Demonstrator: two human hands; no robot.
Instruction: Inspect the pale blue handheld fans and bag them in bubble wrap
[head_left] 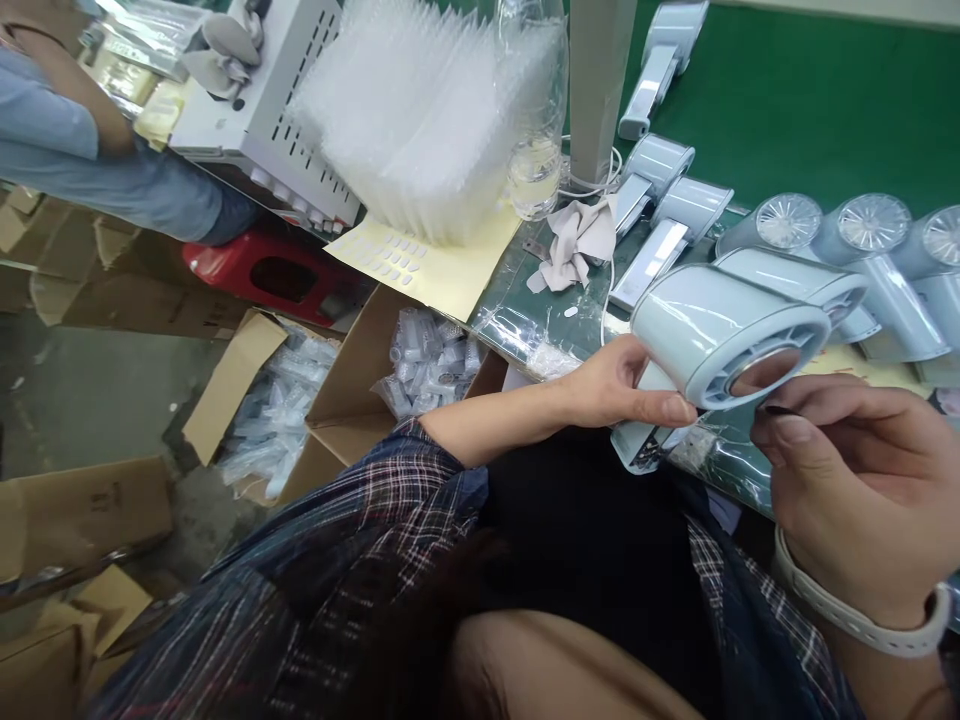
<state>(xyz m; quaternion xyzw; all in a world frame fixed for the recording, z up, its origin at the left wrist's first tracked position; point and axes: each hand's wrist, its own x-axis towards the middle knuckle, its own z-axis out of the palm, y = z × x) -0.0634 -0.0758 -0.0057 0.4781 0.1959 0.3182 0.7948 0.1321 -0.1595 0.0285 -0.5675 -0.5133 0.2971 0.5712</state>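
Observation:
My left hand (637, 395) is closed around the lower side of a light-blue hair dryer (705, 325), thumb in front. It is held tilted above the table's near edge. The open round end faces right, showing a spoked ring around a copper-coloured disc. Close to that end, my right hand (862, 470) pinches a small, thin dark piece (780, 410) between thumb and fingers; its kind is not clear. A pale band circles the right wrist. Another light-blue barrel (806, 280) shows directly behind the held one.
Several similar dryers (874, 235) lie on the green table (810, 100). Left of them are a crumpled grey cloth (577, 240), a yellow sticker sheet (450, 275), stacked bubble bags (420, 110) and a white instrument box (270, 130). Cartons (352, 390) hold bagged parts. Another person's arm (67, 80) is upper left.

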